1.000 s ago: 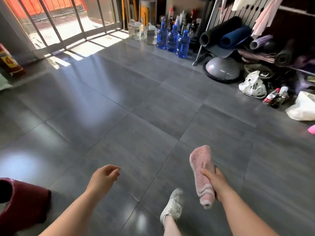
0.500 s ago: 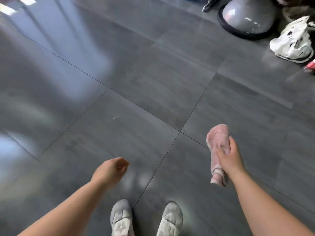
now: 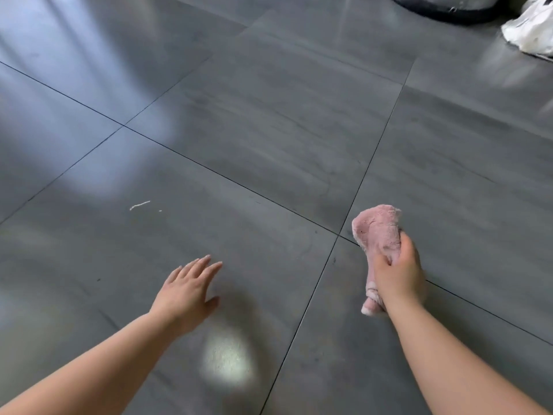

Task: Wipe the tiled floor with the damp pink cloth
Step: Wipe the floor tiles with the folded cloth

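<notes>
Your right hand (image 3: 399, 277) grips the bunched pink cloth (image 3: 377, 235) above the tiled floor (image 3: 269, 121), your left hand (image 3: 188, 290) spread empty; unfold it flat and press evenly toward the pale scrap (image 3: 139, 205).

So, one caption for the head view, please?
Right hand holds pink cloth above grey tiled floor; left hand open.

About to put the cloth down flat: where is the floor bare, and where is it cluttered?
Bare: the tiles between the open left hand and the right hand gripping the pink cloth, and the big tile ahead. A white scrap lies front-left. Crowded: far right, by the black-rimmed dome and white bag.
</notes>
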Motion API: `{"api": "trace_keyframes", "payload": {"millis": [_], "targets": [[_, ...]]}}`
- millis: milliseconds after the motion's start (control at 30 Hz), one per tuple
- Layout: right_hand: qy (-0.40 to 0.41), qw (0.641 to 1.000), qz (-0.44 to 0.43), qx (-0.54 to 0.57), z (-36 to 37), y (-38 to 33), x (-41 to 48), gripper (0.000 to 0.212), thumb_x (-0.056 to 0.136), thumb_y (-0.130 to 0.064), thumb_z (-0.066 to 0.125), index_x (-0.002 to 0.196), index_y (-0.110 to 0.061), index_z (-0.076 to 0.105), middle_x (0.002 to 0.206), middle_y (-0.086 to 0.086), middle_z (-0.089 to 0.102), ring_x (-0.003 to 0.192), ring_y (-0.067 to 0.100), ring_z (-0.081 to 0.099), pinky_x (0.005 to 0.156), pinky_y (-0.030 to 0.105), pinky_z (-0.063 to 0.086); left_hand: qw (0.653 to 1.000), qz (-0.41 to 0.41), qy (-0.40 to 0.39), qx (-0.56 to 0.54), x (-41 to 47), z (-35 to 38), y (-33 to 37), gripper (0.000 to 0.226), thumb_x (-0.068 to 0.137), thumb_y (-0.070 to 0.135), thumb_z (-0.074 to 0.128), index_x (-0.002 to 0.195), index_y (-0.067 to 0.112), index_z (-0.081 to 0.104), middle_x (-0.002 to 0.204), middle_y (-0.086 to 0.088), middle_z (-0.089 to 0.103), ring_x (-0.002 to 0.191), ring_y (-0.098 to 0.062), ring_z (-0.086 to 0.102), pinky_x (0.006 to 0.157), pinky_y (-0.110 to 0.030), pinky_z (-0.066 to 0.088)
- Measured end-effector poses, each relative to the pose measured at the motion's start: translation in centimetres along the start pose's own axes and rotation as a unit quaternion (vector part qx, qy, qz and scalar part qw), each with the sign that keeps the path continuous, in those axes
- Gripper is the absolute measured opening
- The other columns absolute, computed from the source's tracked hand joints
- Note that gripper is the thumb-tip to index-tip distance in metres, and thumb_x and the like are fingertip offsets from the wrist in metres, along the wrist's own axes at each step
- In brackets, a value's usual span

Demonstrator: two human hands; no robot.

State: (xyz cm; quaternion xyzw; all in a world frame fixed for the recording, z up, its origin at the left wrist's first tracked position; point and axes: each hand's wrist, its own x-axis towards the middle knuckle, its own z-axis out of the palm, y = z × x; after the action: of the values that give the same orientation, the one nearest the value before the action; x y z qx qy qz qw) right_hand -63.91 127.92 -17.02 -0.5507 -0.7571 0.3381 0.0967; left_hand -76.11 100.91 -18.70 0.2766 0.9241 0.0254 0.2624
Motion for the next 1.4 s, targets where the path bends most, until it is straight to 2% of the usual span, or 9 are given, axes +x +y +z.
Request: {"api": "trace_keyframes", "payload": {"millis": [200,367,500,633,767,867,1100,1233,1400], "targets": [[-0.018,0.995,-0.027,-0.089,2.4,2.5,0.1,0.054,0.082,-0.010,0.048,0.134,-0.021,0.043,0.142,0.001,0.043,0.117,0.030,0.049,0.084,0.036,0.044,0.993,0.002,-0.108,0.047,-0.2,2.9,-3.5,0.106,0.075,0.060,0.054,0.141,0.020,-0.019,0.151,0.001,-0.024,0.143,-0.018,-0.017,0.118,-0.030,-0.003],[-0.073,0.975,-0.063,-0.202,8.4,0.3,-0.1,0.059,0.086,-0.016,0.045,0.142,-0.020,0.029,0.156,-0.001,0.017,0.127,0.032,0.030,0.100,0.038,0.032,0.991,0.077,-0.024,0.110,1.3,5.7,-6.5,0.120,0.041,0.082,0.027,0.144,0.025,0.006,0.122,-0.008,0.063,0.120,-0.021,0.035,0.113,-0.023,-0.008],[-0.155,0.903,-0.300,-0.266,13.3,-2.1,-5.4,0.060,0.061,-0.036,0.053,0.120,-0.025,0.061,0.135,0.003,0.056,0.103,0.030,0.058,0.079,0.038,0.052,0.988,0.084,-0.049,0.121,1.4,5.8,-6.4,0.105,0.039,0.080,0.025,0.127,0.025,0.042,0.117,-0.007,0.067,0.117,-0.021,0.036,0.113,-0.022,-0.008],[-0.217,0.810,-0.416,-0.353,14.1,-1.1,-4.8,0.056,0.060,-0.043,0.034,0.104,-0.033,0.067,0.113,-0.003,0.070,0.090,0.021,0.052,0.073,0.026,0.049,0.991,0.071,-0.062,0.097,1.2,5.9,-6.5,0.111,0.039,0.080,0.026,0.138,0.031,0.026,0.119,-0.006,0.066,0.119,-0.021,0.035,0.113,-0.022,-0.008],[-0.064,0.898,-0.291,-0.325,11.1,-0.6,2.2,0.046,0.077,-0.025,0.039,0.121,-0.021,0.053,0.135,0.012,0.054,0.096,0.036,0.055,0.078,0.041,0.047,0.991,0.082,-0.059,0.087,1.3,6.0,-6.9,0.115,0.040,0.080,0.026,0.142,0.032,0.003,0.128,-0.001,0.054,0.142,-0.023,0.001,0.113,-0.023,-0.009],[-0.104,0.936,-0.128,-0.312,10.6,-1.6,1.6,0.052,0.095,-0.034,0.037,0.144,-0.023,0.025,0.158,0.004,0.005,0.130,0.034,0.027,0.105,0.041,0.025,0.989,0.099,-0.072,0.087,1.4,6.1,-7.0,0.113,0.041,0.080,0.025,0.142,0.032,0.014,0.124,-0.007,0.062,0.131,-0.026,0.024,0.113,-0.022,-0.009],[-0.246,0.773,-0.496,-0.310,14.5,-3.2,-4.3,0.052,0.087,-0.020,0.037,0.137,-0.032,0.041,0.154,0.001,0.027,0.129,0.029,0.039,0.104,0.039,0.033,0.990,0.079,-0.069,0.092,1.3,5.4,-7.0,0.113,0.043,0.082,0.026,0.143,0.032,0.003,0.121,-0.008,0.064,0.118,-0.020,0.035,0.113,-0.020,-0.009],[-0.056,0.921,-0.249,-0.294,9.1,1.3,2.1,0.048,0.082,-0.029,0.036,0.125,-0.022,0.057,0.143,0.009,0.046,0.109,0.038,0.055,0.087,0.045,0.046,0.991,0.095,-0.041,0.083,1.1,5.8,-6.7,0.109,0.043,0.079,0.031,0.140,0.028,0.024,0.123,-0.014,0.062,0.120,-0.022,0.032,0.111,-0.018,-0.010],[-0.012,0.948,-0.183,-0.262,5.8,8.5,-2.7,0.043,0.074,-0.027,0.041,0.114,-0.021,0.054,0.134,0.009,0.046,0.096,0.032,0.048,0.065,0.041,0.051,0.998,0.056,-0.029,0.015,1.1,5.4,-5.7,0.131,0.032,0.075,0.036,0.142,0.009,0.008,0.151,0.000,0.010,0.139,-0.008,-0.003,0.112,-0.021,-0.012]]}}
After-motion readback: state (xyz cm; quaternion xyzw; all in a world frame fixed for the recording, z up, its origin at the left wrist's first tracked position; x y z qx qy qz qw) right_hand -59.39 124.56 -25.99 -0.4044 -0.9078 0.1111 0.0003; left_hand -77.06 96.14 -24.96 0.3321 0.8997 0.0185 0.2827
